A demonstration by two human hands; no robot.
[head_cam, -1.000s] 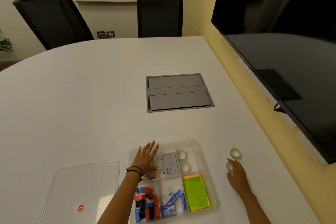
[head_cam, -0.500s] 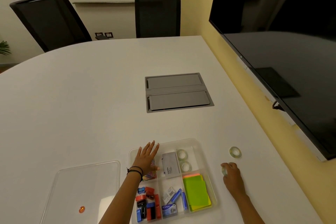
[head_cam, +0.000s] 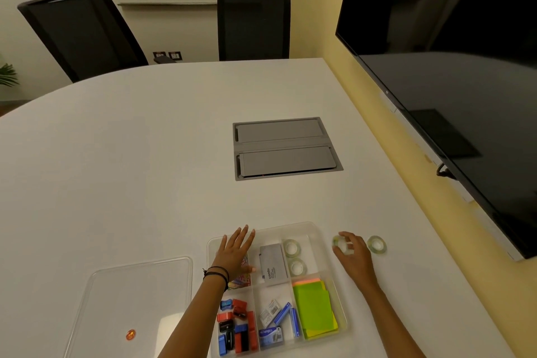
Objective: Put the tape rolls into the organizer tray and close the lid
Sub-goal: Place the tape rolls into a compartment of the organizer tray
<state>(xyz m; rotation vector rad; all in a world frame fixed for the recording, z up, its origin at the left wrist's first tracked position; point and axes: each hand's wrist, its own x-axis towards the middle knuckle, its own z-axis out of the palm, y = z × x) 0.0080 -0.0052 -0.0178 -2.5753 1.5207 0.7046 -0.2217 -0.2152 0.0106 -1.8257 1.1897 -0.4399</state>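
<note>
We see the left hand spread flat, fingers straight and fanned apart, its palm resting on the far-left compartment of the clear organizer tray; it grips nothing. The right hand sits on the white table just right of the tray, its fingers curled loosely around a small tape roll pinched between thumb and fingertips, held at the level of the tray's right wall. We cannot tell whether this roll is lifted off the table. Another tape roll lies flat on the table just beside the right hand, on its far side from the tray. Two more rolls already lie in the tray's far-right compartment, one behind the other. A grey box occupies the middle compartment, green sticky notes the near-right one. The clear lid lies flat on the table, left of the tray and apart from it.
</note>
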